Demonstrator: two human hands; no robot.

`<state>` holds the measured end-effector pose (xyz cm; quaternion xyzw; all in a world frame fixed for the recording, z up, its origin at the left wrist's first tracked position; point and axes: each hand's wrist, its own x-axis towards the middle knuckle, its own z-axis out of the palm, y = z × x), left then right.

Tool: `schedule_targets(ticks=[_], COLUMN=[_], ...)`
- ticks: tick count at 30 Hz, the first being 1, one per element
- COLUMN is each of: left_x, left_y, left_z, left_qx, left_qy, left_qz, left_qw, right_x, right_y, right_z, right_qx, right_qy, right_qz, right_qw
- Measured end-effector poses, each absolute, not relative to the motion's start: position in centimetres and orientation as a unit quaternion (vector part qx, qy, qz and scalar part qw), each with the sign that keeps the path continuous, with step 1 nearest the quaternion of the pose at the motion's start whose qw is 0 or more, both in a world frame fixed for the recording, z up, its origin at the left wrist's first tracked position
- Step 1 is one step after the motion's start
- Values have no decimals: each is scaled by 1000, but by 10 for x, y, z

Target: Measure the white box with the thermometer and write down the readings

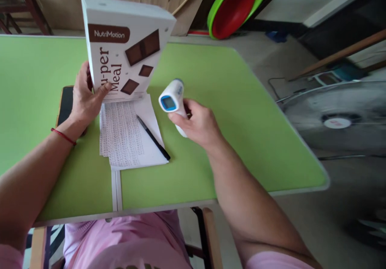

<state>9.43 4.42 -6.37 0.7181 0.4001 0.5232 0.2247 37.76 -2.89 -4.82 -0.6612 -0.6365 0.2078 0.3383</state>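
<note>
My left hand (87,96) grips the lower left corner of a white NutriMotion box (120,52) printed with brown chocolate pieces, its thumb across the front. The box is held up and tilted above the table. In my right hand (200,122) is a white and blue infrared thermometer (173,98), held by its handle with the small screen facing me. Sheets of handwritten paper (123,140) lie below the box, and a black pen (153,138) rests across them. A dark phone (64,104) in a brown-edged case lies partly hidden behind my left hand.
The green table (235,140) has a pale edge and a metal seam strip (116,190). A large fan (334,120) stands to the right. Red and green basins (233,9) lean at the back, and a wooden chair (33,7) stands at the far left.
</note>
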Motion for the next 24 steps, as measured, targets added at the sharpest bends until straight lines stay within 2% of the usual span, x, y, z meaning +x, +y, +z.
schedule_targets(ticks=[2, 3, 5, 7, 10, 15, 24], left_x=[101, 104, 109, 112, 114, 115, 109], left_y=[37, 34, 28, 24, 21, 20, 21], left_z=[-58, -56, -55, -56, -56, -52, -53], left_qx=[699, 692, 685, 682, 685, 692, 713], left_qy=[391, 392, 403, 414, 429, 428, 431], left_qz=[549, 555, 548, 538, 526, 518, 480], left_qw=[238, 245, 262, 273, 265, 262, 274], right_x=[362, 353, 337, 325, 317, 309, 305], right_y=[-40, -46, -59, -68, -71, -61, -54], right_z=[-42, -39, -35, -36, -46, -60, -63], right_qx=[-550, -499, -443, -426, -420, -404, -387], right_qy=[-600, -567, -500, -467, -456, -437, -456], right_qz=[336, 417, 559, 616, 646, 642, 629], right_qw=[474, 505, 492, 470, 446, 485, 496])
